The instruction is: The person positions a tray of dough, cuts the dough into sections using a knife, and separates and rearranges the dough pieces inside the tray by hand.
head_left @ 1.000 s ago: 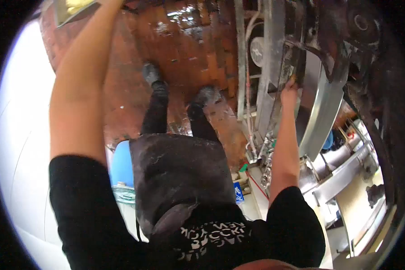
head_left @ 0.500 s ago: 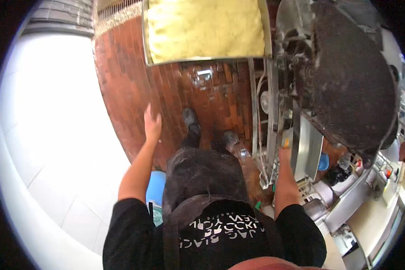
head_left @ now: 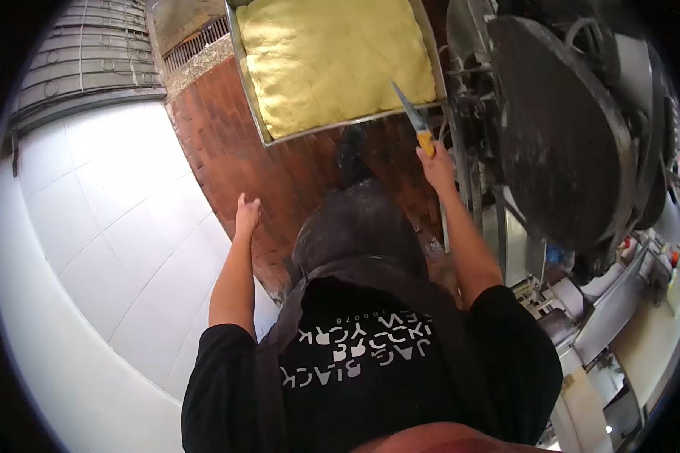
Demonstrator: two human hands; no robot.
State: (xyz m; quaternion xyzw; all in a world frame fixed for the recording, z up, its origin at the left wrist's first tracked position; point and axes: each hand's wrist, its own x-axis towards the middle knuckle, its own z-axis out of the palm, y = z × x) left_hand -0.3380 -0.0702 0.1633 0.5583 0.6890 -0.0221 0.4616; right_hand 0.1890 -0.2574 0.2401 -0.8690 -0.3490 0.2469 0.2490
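Note:
My right hand [head_left: 437,162] is closed around the yellow handle of a knife [head_left: 413,113]. The blade points up and away from me, with its tip over a slab of yellow dough [head_left: 332,60]; whether it touches the dough I cannot tell. The dough fills a shallow metal tray [head_left: 340,127] in front of me. Low at my left side, my left hand [head_left: 248,211] hangs over the floor with its fingers apart and nothing in it.
Close on the right stands a large dark machine [head_left: 567,136] with a rounded body. A white tiled wall [head_left: 121,234] runs along the left. Underfoot is a red brick floor [head_left: 219,143], with a metal gate [head_left: 87,57] and a floor grate [head_left: 196,45] beyond. Shelving and counters [head_left: 642,332] lie back right.
The knife has come up from low beside the machine to the tray's near right corner, in my right hand. More of the tray shows. My left hand has dropped slightly.

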